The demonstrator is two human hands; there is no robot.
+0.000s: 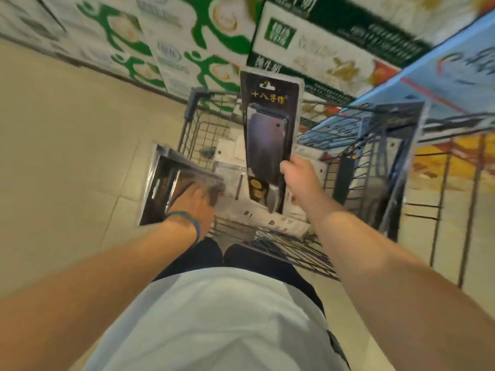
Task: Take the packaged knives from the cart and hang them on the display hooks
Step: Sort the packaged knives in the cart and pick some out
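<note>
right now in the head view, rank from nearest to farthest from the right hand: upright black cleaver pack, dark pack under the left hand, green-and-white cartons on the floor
1. Upright black cleaver pack, gripped by the right hand.
2. Dark pack under the left hand, at the cart's left rim.
3. Green-and-white cartons, beyond the cart.

Gold characters "十八子作" stand on the black knife package [270,108]; the carton print is blurred.

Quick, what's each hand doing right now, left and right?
Left hand: closed on a dark packaged knife held flat beside the cart.
Right hand: fingers closed on the edge of an upright packaged cleaver, held above the cart.
</note>
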